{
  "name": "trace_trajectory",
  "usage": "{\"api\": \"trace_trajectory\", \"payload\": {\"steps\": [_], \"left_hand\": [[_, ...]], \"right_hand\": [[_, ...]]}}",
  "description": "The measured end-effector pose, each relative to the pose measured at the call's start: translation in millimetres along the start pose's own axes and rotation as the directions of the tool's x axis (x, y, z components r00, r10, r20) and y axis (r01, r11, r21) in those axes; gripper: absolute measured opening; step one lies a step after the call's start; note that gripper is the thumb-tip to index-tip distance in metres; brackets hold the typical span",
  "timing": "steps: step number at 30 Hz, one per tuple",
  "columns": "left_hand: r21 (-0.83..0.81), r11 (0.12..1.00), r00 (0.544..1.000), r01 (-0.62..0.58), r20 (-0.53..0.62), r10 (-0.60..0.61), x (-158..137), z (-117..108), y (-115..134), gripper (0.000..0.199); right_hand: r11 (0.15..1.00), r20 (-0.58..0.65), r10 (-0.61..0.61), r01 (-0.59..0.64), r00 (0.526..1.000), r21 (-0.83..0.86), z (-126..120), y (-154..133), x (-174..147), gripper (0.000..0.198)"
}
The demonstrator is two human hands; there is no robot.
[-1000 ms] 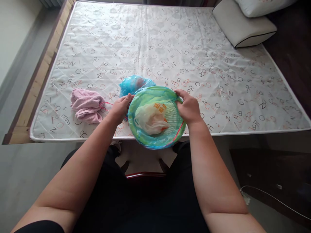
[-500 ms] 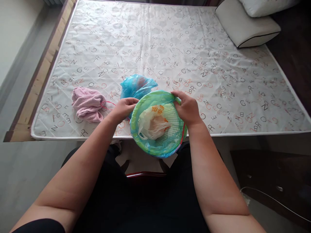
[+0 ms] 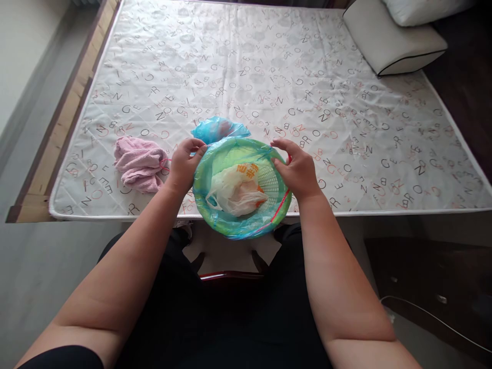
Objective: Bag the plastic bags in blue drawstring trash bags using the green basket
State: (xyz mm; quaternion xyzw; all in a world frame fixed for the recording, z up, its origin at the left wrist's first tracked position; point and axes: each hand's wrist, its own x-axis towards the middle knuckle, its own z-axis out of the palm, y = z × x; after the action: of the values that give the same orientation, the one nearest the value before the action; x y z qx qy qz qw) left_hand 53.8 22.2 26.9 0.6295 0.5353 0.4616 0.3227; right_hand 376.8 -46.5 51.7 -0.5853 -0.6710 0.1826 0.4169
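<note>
A round green plastic basket lined with a thin blue bag is held over the near edge of the bed. Inside it lies a crumpled whitish plastic bag with orange print. My left hand pinches the blue liner at the basket's left rim. My right hand rests on the right rim, fingers spread over the liner. A bunched blue plastic bag lies on the mattress just behind the basket.
A pink towel lies bunched at the left on the letter-printed mattress. A pillow sits at the far right corner. A chair's wooden edge shows below the basket. A white cable runs over the dark floor at the right.
The basket has shifted slightly left and up. My left hand moved up along the left rim, and my right hand opened its fingers over the right rim.
</note>
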Motion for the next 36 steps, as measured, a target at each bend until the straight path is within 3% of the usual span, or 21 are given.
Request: {"api": "trace_trajectory", "payload": {"steps": [3, 7, 9, 12, 15, 19, 22, 25, 28, 31, 36], "left_hand": [[-0.031, 0.998, 0.997, 0.052, -0.049, -0.053, 1.3, -2.3, 2.3, 0.005], [-0.127, 0.973, 0.981, 0.190, -0.024, -0.195, 6.4, -11.1, 8.8, 0.017], [-0.208, 0.916, 0.939, 0.344, 0.084, -0.334, 10.3, -20.3, 9.8, 0.026], [-0.263, 0.785, 0.820, 0.561, 0.311, -0.481, 15.5, -35.3, 8.0, 0.036], [-0.291, 0.754, 0.796, 0.588, 0.375, -0.476, 17.3, -42.5, 7.3, 0.042], [-0.243, 0.826, 0.842, 0.509, 0.336, -0.421, 14.6, -36.3, 11.9, 0.046], [-0.140, 0.924, 0.930, 0.356, 0.152, -0.335, 12.0, -26.9, 15.6, 0.037], [0.026, 0.990, 0.990, 0.141, -0.009, -0.141, 8.3, -19.5, 19.1, 0.024], [0.182, 0.983, 0.999, -0.024, -0.037, 0.031, 2.5, -15.6, 23.9, 0.020], [0.275, 0.949, 0.988, -0.152, 0.014, 0.154, -3.0, -14.7, 28.6, 0.022], [0.287, 0.924, 0.967, -0.254, 0.108, 0.232, -8.2, -14.0, 34.7, 0.021]], "right_hand": [[0.999, 0.012, -0.033, 0.032, 0.999, 0.010, 0.6, -5.6, -0.3, 0.042], [1.000, 0.033, -0.011, 0.010, 0.999, 0.020, 2.3, -17.9, -0.5, 0.045], [0.999, 0.064, 0.041, -0.043, 0.997, 0.025, 3.2, -25.0, -0.9, 0.047], [0.996, 0.096, 0.081, -0.083, 0.992, 0.015, 5.2, -33.9, -1.5, 0.047], [0.998, 0.101, 0.066, -0.066, 0.993, -0.001, 8.6, -38.6, -1.8, 0.048], [1.000, 0.091, 0.018, -0.019, 0.996, 0.017, 13.5, -39.6, -2.9, 0.048], [1.000, 0.088, -0.013, 0.010, 0.996, 0.024, 16.9, -39.6, -4.0, 0.050], [0.998, 0.073, -0.041, 0.038, 0.997, 0.040, 20.8, -40.2, -4.1, 0.053], [0.998, 0.066, -0.054, 0.051, 0.996, 0.036, 26.3, -40.5, -3.9, 0.056], [0.998, 0.068, -0.058, 0.058, 0.996, 0.005, 33.0, -40.3, -5.2, 0.058], [0.997, 0.050, -0.071, 0.070, 0.996, 0.011, 40.3, -39.9, -8.4, 0.059]]}}
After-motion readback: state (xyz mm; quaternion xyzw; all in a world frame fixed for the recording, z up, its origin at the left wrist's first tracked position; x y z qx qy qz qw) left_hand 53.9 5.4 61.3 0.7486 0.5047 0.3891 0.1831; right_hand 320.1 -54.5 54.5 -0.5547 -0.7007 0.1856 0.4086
